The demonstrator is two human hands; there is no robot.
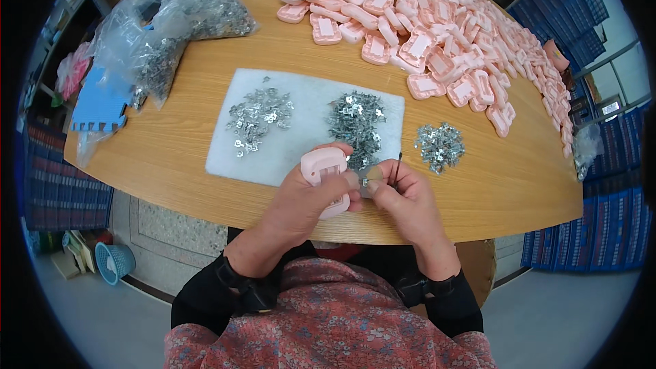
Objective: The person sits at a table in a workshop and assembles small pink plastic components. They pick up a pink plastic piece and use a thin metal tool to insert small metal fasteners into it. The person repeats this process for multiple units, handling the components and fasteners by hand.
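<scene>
My left hand (304, 201) grips a pink plastic casing (323, 165) near the front edge of the wooden table (184, 157). My right hand (403, 198) is beside it, pinching a small metal clip (372, 182) at the casing's side and holding a thin dark tool (397, 167) upright. Just beyond the hands lies a white foam pad (304, 96) with two heaps of small metal clips, a lighter heap (258, 117) on the left and a darker heap (357, 121) on the right. A third heap of clips (439, 145) sits on the bare wood to the right.
A large spread of pink casings (437, 34) covers the far right of the table. Clear plastic bags of metal parts (171, 34) lie at the far left, with a blue foam piece (99, 106). Blue crates (601, 232) stand at the right; a blue basket (114, 262) sits on the floor.
</scene>
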